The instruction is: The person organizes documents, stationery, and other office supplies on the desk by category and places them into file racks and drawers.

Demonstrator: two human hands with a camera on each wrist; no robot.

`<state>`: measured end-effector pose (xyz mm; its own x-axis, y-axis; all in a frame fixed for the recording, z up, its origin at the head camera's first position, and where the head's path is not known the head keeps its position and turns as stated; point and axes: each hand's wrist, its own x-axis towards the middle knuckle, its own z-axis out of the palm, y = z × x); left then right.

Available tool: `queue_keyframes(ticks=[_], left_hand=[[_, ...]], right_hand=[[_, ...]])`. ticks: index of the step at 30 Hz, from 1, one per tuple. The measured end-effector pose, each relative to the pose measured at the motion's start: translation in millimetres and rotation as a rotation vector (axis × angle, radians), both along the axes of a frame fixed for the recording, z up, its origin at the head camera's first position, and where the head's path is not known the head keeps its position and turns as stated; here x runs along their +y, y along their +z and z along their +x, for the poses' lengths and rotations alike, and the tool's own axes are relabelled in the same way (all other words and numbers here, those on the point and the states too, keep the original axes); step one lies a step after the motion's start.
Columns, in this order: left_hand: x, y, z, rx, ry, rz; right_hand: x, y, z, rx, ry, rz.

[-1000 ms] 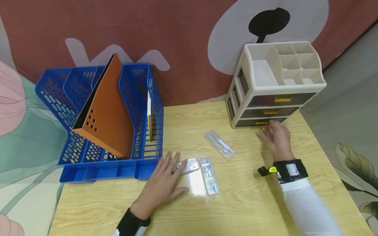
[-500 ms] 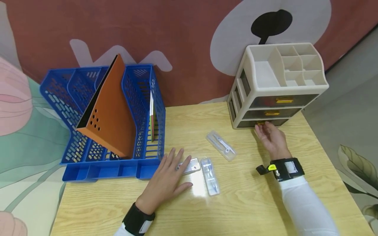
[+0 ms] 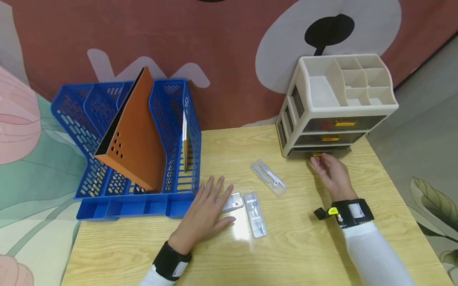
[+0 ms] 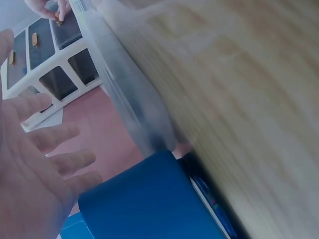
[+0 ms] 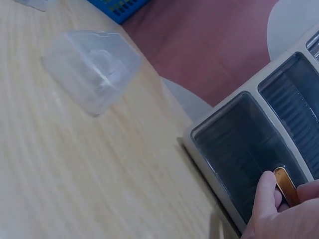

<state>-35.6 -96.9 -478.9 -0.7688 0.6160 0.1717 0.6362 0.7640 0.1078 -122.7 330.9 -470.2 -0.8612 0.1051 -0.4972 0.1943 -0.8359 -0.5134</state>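
My right hand point(image 3: 335, 176) pinches the gold handle point(image 5: 286, 186) of the bottom drawer point(image 3: 297, 152) in a cream desktop drawer unit point(image 3: 307, 106). That drawer sticks out slightly from the unit's front. With fingers spread, my left hand point(image 3: 201, 217) lies over the near end of a clear plastic case point(image 3: 234, 201), partly hiding it; its contents are hard to make out. Just right of it lies a second clear case point(image 3: 255, 214) with slim tools inside. A third clear case point(image 3: 269, 177), containing what looks like a drawing compass, is closer to the drawer unit.
At the left stands a blue plastic file rack point(image 3: 121, 204). An orange folder point(image 3: 137, 147) leans in it, and thin booklets point(image 3: 185, 145) stand in its right slot. Small open compartments point(image 3: 366, 79) top the drawer unit. A printed cloth point(image 3: 232, 51) hangs behind the wooden table point(image 3: 286, 246).
My right hand has moved left onto the bottom drawer's handle and drawn the drawer out a little. My left hand has shifted slightly right and up in the head view.
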Motion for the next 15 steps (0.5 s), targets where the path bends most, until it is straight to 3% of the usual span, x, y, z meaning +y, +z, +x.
queue_keyframes(ticks=[15], left_hand=[[7.4, 3.2, 0.0, -0.019, 0.010, 0.007]], right_hand=[[7.8, -9.1, 57.5, 0.114, 0.099, 0.108]])
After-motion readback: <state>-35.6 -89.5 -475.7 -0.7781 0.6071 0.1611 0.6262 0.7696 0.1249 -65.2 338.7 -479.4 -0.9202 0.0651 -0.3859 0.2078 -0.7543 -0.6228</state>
